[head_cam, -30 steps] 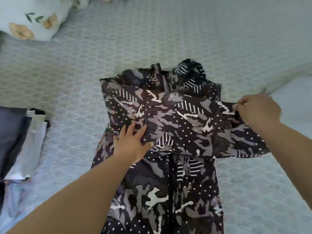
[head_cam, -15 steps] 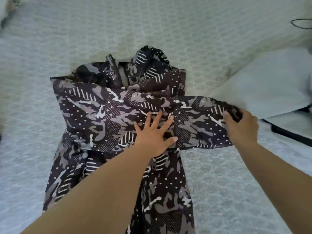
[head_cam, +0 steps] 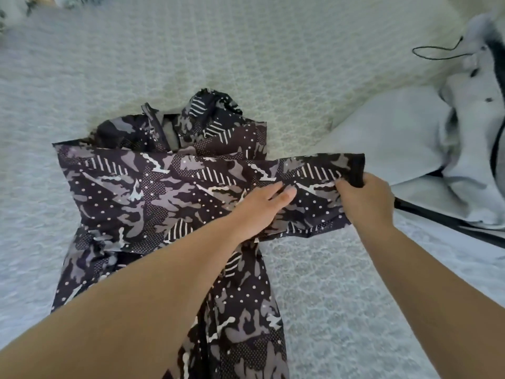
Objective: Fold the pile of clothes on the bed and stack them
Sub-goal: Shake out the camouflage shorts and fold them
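Head view looks down on the bed [head_cam: 273, 64], a pale quilted spread, with the camouflage jacket [head_cam: 153, 192] lying lengthwise at its middle, collar away from the person. Off to the right, well apart from the fold, a light grey garment [head_cam: 404, 149] waits unfolded in a heap. One sleeve [head_cam: 314, 170] is drawn crosswise over the jacket's chest, its cuff end reaching past the right edge of the body. The left hand [head_cam: 262, 203] lies flat on that sleeve, fingers straight, pressing it down. The right hand [head_cam: 363, 198] pinches the cuff end, fingers curled round the cloth. To do this step well, the flat hand probably should mark the fold line and hold firm while the pinching hand brings the overhang back over it, square with the jacket's side, so no slack bunches underneath.
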